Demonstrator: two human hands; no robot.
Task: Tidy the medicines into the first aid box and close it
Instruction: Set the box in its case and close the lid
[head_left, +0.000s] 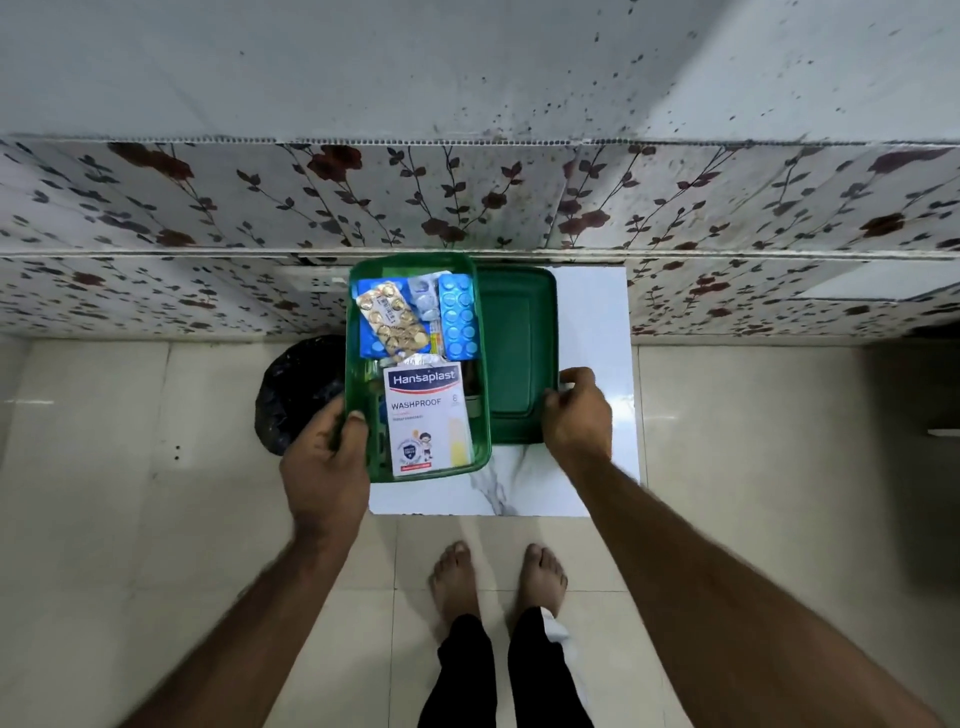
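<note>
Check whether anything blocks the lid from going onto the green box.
Nothing visible does. The lid lies flat beside the green box on the marble table, right hand at its edge. The Hansaplast pack and blister strips lie inside the rim, though their height is unclear.

One head camera looks steeply down, from standing height, at the table (582, 312).

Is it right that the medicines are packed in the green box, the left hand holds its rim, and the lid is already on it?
Not the lid. The head view shows the lid lying beside the open green box, under the right hand. The left hand holds the rim.
</note>
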